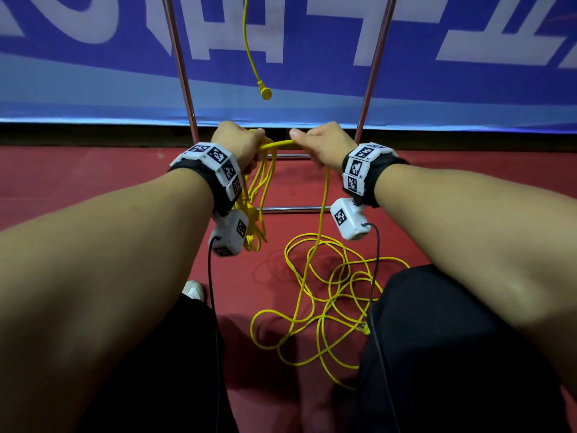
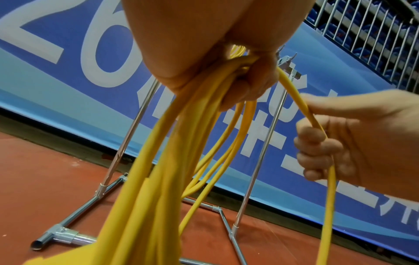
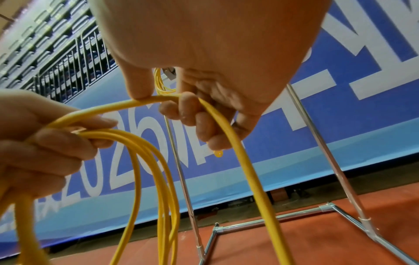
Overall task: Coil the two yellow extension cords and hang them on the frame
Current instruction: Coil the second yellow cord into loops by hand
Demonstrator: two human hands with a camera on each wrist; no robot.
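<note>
My left hand [image 1: 242, 145] grips a bundle of hanging loops of yellow cord [image 1: 260, 195], seen close in the left wrist view as thick coils [image 2: 181, 161]. My right hand [image 1: 318, 143] pinches the same cord's free run [image 3: 226, 125] between thumb and curled fingers, a short span away. The rest of this cord [image 1: 324, 295] lies tangled on the red floor between my legs. A second yellow cord [image 1: 249, 48] hangs from above on the metal frame [image 1: 182, 73], its plug end [image 1: 265, 92] dangling just beyond my hands.
The frame's base bars [image 1: 293, 209] lie on the red floor [image 1: 93, 182] under my hands. A blue banner wall [image 1: 93, 73] stands behind the frame. My dark trousers [image 1: 437, 339] and a white shoe [image 1: 194, 289] flank the loose cord.
</note>
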